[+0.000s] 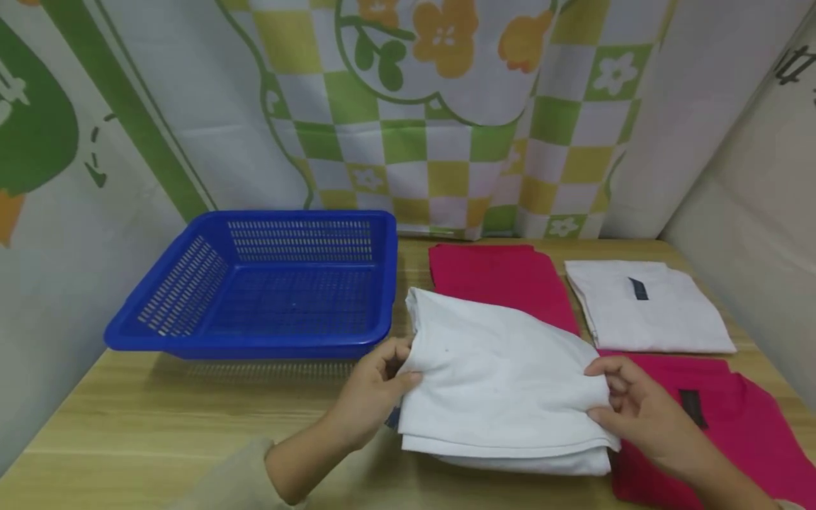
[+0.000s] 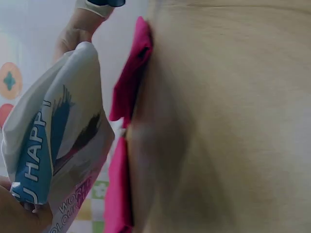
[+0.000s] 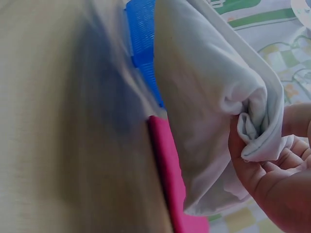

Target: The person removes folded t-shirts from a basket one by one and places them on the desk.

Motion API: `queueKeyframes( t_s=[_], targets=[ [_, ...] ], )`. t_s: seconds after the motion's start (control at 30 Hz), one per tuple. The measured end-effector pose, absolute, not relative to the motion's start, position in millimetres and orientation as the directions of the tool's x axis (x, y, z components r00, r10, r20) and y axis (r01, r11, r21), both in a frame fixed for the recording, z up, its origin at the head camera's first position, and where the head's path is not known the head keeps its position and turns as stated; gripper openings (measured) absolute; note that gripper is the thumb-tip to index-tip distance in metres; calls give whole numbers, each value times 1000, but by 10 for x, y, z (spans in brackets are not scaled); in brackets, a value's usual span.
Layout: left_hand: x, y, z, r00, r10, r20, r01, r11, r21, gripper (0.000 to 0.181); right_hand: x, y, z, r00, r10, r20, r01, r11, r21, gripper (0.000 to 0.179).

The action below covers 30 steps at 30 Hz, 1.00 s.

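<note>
A folded white T-shirt (image 1: 503, 375) is held up between both hands, over the table's front middle. My left hand (image 1: 372, 389) pinches its left edge, thumb on top. On the opposite edge my right hand (image 1: 644, 411) grips the layered fabric between thumb and fingers; the right wrist view shows the rolled layers in the right hand (image 3: 277, 170). Seen from the left wrist, the underside of the T-shirt (image 2: 73, 131) carries a colourful print with lettering, and the left hand (image 2: 22, 213) holds its lower corner.
A blue plastic basket (image 1: 293, 347) stands on the wooden table (image 1: 159, 425) at left. Behind the held shirt lies a folded red garment (image 1: 497, 273). At right lie a folded white garment (image 1: 669, 312) and another red garment (image 1: 746, 411). A patterned curtain (image 1: 433, 163) hangs behind.
</note>
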<state>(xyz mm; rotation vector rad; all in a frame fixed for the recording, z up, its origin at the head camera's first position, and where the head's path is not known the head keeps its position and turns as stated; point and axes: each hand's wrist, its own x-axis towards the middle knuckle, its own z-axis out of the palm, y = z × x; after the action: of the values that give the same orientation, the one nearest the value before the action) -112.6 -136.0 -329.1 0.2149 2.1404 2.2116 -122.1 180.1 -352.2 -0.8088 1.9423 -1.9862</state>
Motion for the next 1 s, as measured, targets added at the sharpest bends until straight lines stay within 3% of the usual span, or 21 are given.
queueKeyframes(
  t_s=[0.37,0.57,0.77,1.0],
  targets=[
    [-976,-1476,-3647,-976,206,-74,-63,60,996,10,-1109,1801,-3815,-758,-622,194,-135,-142,-981,48],
    [-930,-1535,-3777,-963,219,-155,-135,103,985,12,-1055,1804,-3900,-784,-610,113,-124,-25,-992,45],
    [-906,-1584,-3850,-946,237,-222,-210,74,975,14,-1040,1818,-3990,-731,-678,72,-18,-86,-996,44],
    [-864,-1606,-3942,-931,240,-276,-266,75,961,13,-1027,1872,-4078,-731,-682,-23,-11,45,-999,46]
  ],
)
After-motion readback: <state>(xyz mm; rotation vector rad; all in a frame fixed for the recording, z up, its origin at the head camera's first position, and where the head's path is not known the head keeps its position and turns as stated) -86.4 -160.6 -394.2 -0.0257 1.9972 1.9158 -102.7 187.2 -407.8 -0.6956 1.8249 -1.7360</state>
